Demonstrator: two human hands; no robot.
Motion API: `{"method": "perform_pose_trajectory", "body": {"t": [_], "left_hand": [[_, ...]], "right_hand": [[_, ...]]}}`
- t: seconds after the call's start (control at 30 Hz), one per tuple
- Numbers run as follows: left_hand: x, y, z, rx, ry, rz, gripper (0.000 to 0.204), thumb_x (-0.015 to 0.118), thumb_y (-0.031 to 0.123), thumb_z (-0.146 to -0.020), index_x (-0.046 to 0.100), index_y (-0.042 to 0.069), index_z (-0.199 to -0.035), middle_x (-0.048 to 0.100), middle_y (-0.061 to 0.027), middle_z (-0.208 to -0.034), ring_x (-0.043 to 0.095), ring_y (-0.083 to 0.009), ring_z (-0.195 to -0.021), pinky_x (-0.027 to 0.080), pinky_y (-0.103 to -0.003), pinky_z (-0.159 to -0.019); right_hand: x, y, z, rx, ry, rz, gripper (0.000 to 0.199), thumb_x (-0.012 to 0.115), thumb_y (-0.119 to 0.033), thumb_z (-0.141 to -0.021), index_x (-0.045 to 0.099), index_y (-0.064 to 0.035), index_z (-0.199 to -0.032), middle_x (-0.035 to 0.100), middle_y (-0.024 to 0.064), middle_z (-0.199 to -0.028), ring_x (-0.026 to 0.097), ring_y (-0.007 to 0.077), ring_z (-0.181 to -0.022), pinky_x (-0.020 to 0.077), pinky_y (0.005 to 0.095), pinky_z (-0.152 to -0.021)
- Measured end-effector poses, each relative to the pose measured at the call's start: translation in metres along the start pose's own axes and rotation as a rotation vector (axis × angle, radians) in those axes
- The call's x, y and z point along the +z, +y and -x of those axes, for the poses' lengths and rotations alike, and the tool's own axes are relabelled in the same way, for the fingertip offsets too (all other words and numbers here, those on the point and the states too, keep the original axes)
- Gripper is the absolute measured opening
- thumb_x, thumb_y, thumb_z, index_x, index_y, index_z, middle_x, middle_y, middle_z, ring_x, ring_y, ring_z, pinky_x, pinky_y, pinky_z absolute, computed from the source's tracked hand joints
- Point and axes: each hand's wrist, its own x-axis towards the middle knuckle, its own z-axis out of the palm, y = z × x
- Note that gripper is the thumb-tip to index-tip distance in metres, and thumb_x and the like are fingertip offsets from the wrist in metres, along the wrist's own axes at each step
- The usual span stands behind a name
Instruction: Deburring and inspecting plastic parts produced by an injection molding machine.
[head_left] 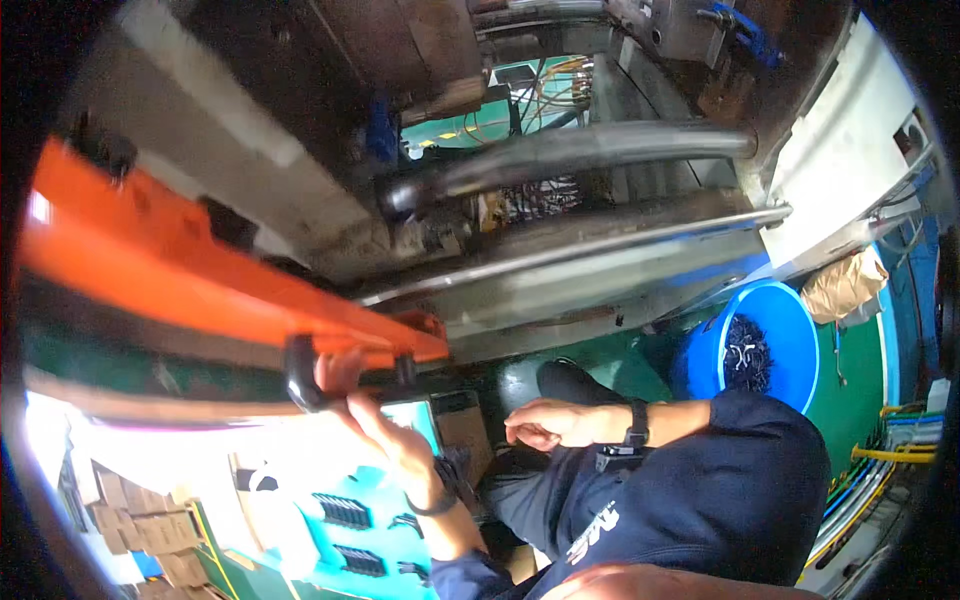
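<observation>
An orange machine door (190,250) runs from the left side toward the middle, smeared by motion. Its black pull handle (300,375) is in the grip of my left hand (365,405), whose fingers wrap round the bar. My right hand (545,425) hangs in front of my body, its fingers loosely curled together, with no object visible in it. Beyond the door lies the machine's opening, crossed by a thick metal tie bar (590,150) and a thinner rod (600,245).
A blue bin (803,345) holding many small dark parts stands on the green floor to the right, beside a brown paper bag (845,285). A turquoise worktop (385,535) with black ribbed parts (342,511) is at lower left. Cardboard boxes (150,520) stack farther left; coloured hoses (850,510) run at right.
</observation>
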Motion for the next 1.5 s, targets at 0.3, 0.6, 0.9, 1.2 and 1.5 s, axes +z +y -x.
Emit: {"method": "perform_pose_trajectory", "body": {"t": [0.3, 0.6, 0.9, 1.2, 1.5], "left_hand": [[-0.013, -0.057, 0.027, 0.101, -0.004, 0.183, 0.024, 0.060, 0.011, -0.092, 0.054, 0.002, -0.113, 0.052, -0.0030, -0.097, 0.049, -0.0101, -0.083, 0.042, -0.025, -0.076], [0.081, 0.013, 0.120, 0.095, -0.371, 0.334, 0.042, 0.064, 0.008, -0.088, 0.042, 0.000, -0.123, 0.052, -0.0074, -0.105, 0.050, -0.0146, -0.096, 0.042, -0.028, -0.088], [0.182, 0.043, 0.221, 0.114, -0.924, 0.431, 0.054, 0.063, 0.001, -0.089, 0.034, -0.002, -0.134, 0.051, -0.0127, -0.125, 0.049, -0.0194, -0.119, 0.037, -0.034, -0.103], [0.254, 0.078, 0.283, 0.314, -0.999, 0.460, 0.075, 0.069, 0.016, -0.083, 0.028, -0.005, -0.142, 0.044, -0.0277, -0.134, 0.045, -0.0356, -0.126, 0.037, -0.040, -0.105], [0.264, 0.089, 0.308, 0.569, -0.828, 0.462, 0.081, 0.065, 0.010, -0.082, 0.018, -0.011, -0.143, 0.032, -0.0322, -0.142, 0.035, -0.0451, -0.132, 0.031, -0.045, -0.110]], "right_hand": [[-0.106, 0.063, 0.035, -0.330, 0.190, -0.073, 0.019, 0.059, -0.022, -0.092, 0.067, -0.0041, -0.091, 0.063, 0.0038, -0.077, 0.056, 0.0125, -0.067, 0.0437, 0.0256, -0.061], [-0.197, 0.095, 0.114, -0.575, 0.332, -0.199, 0.016, 0.051, -0.001, -0.089, 0.058, -0.0006, -0.103, 0.061, 0.0116, -0.098, 0.059, 0.0209, -0.088, 0.0488, 0.0316, -0.080], [-0.213, 0.104, 0.116, -0.592, 0.181, -0.276, 0.022, 0.048, 0.007, -0.087, 0.056, 0.0020, -0.106, 0.059, 0.0124, -0.100, 0.059, 0.0228, -0.095, 0.0487, 0.0337, -0.089], [-0.245, 0.104, 0.166, -0.951, 0.102, 0.329, 0.040, 0.040, -0.018, -0.099, 0.046, 0.0050, -0.131, 0.050, 0.0168, -0.135, 0.048, 0.0272, -0.124, 0.0363, 0.0395, -0.108], [-0.267, 0.099, 0.187, -1.099, 0.434, 0.675, 0.033, 0.073, -0.012, -0.081, 0.061, -0.0009, -0.110, 0.064, 0.0095, -0.107, 0.060, 0.0179, -0.100, 0.0468, 0.0328, -0.084]]}}
